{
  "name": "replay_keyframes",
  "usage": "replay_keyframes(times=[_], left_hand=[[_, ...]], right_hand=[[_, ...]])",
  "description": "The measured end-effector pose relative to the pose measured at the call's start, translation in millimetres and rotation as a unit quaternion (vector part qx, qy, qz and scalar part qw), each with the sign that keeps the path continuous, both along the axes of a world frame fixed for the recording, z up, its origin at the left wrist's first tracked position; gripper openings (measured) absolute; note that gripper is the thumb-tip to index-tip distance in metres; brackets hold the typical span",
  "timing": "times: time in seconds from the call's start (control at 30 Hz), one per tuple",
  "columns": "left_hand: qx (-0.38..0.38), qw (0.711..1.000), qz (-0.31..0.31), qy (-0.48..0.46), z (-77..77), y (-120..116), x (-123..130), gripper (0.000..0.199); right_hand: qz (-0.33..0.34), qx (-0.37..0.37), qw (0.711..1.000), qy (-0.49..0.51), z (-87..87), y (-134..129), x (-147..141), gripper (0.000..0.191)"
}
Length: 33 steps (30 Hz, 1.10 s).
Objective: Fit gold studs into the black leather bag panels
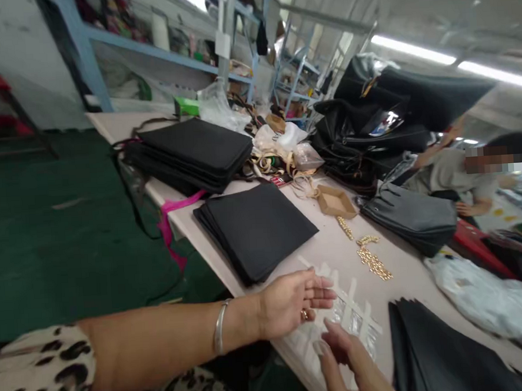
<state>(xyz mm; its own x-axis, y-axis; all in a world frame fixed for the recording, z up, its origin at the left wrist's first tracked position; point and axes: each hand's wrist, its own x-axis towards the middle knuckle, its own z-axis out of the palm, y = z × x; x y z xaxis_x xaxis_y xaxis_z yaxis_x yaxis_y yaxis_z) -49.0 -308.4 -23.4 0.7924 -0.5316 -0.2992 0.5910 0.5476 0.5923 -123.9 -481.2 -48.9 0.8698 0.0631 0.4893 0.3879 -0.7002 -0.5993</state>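
My left hand [289, 304] is turned palm up over the table's near edge, fingers stretched out and nothing in it. Close beside it, my right hand [353, 364] comes in from the bottom edge, thumb and forefinger apart; its other fingers are partly hidden. Beneath both hands lies a clear plastic sheet with white strips [348, 308]. A stack of flat black panels [263, 228] rests just beyond my left hand. To the right of my right hand is another pile of black pieces [447, 349], cut off by the frame.
Gold chain pieces [373, 262] lie near a small cardboard tray [336, 201]. A thicker black stack [191, 149] sits at the table's left edge, a pink strip [168, 225] hanging there. Black bags [371, 124] are heaped at the back; a co-worker [449, 172] sits behind them.
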Motion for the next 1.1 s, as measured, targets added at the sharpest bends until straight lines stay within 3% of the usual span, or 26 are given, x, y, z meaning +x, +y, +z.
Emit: replay_keyframes(times=[0.13,0.3,0.43,0.7,0.83,0.97,1.1], left_hand=[[-0.041,0.999,0.028,0.014,-5.9,17,-3,0.05],[-0.059,0.997,0.046,0.007,-12.8,34,-2,0.042],[-0.045,0.998,0.042,-0.015,-8.6,45,-1,0.037],[0.147,0.984,0.024,-0.101,-4.9,67,-5,0.024],[0.187,0.972,0.021,-0.138,-6.1,70,-9,0.023],[0.199,0.965,0.006,-0.172,-5.5,73,-11,0.028],[0.254,0.927,0.032,-0.273,-4.0,73,-14,0.033]], right_hand=[[0.091,-0.079,0.992,-0.021,-12.7,42,16,0.036],[0.163,-0.093,0.982,-0.036,-21.1,49,33,0.033],[0.184,-0.075,0.98,0.006,-9.0,52,41,0.026],[0.202,-0.107,0.974,-0.001,20.4,49,62,0.02],[0.235,-0.122,0.964,-0.001,24.0,52,63,0.023],[0.196,-0.158,0.968,-0.015,30.5,54,59,0.025],[0.201,-0.222,0.953,-0.04,34.3,49,59,0.025]])
